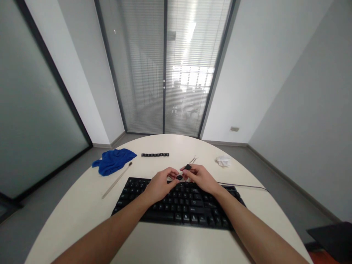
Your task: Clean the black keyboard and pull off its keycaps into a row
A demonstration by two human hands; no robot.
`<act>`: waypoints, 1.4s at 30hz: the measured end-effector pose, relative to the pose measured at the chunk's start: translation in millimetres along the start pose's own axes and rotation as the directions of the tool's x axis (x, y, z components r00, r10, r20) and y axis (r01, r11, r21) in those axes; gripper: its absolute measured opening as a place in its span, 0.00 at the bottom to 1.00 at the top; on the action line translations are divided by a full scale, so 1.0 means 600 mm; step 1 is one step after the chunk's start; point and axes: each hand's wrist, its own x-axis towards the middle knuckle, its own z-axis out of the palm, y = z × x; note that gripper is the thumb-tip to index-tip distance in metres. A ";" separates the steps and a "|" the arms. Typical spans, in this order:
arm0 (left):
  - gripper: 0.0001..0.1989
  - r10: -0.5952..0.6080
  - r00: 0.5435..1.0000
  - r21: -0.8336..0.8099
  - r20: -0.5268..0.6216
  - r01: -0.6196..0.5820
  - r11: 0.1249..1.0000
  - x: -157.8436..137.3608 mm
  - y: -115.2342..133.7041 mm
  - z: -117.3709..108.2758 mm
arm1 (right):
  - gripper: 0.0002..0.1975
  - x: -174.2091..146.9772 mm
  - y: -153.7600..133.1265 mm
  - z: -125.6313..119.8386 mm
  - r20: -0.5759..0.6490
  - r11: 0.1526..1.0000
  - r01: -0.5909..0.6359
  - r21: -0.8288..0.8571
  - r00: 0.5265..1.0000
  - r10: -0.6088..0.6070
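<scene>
A black keyboard (pixel 178 205) lies on the round white table (pixel 165 242) in front of me. Both hands hover over its far edge. My left hand (pixel 161 183) pinches a small black keycap (pixel 179 177) at its fingertips. My right hand (pixel 202 178) grips a keycap puller (pixel 188 166) with a black handle and thin wire prongs pointing away from me. The fingertips of the two hands almost touch around the keycap.
A row of several removed black keycaps (pixel 155 155) lies beyond the keyboard. A blue cloth (pixel 113 161) and a long thin brush (pixel 117 180) lie at the left. Crumpled white paper (pixel 223 160) sits at the right. The keyboard cable (pixel 244 186) runs right.
</scene>
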 end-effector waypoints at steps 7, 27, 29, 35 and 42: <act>0.11 -0.013 0.999 0.006 0.030 0.012 1.000 -0.003 0.003 -0.001 | 0.21 -0.001 0.003 0.002 0.005 0.999 0.010 0.031 1.000 -0.010; 0.08 -0.078 0.991 -0.056 -0.112 0.072 0.996 0.007 -0.004 0.001 | 0.12 -0.009 -0.005 0.012 -0.090 0.940 0.125 -0.319 0.983 -0.161; 0.09 -0.078 0.992 -0.055 -0.096 0.073 0.996 0.006 -0.002 0.000 | 0.13 -0.010 -0.008 0.012 -0.067 0.932 0.131 -0.338 0.984 -0.163; 0.10 -0.103 0.993 -0.091 -0.053 0.098 0.991 0.003 0.000 -0.002 | 0.12 -0.010 -0.011 0.010 0.000 0.918 0.161 -0.364 0.985 -0.173; 0.10 -0.158 0.987 -0.172 -0.038 0.149 0.974 0.001 -0.002 0.001 | 0.09 -0.009 -0.012 0.010 0.006 0.941 0.098 -0.324 0.995 -0.102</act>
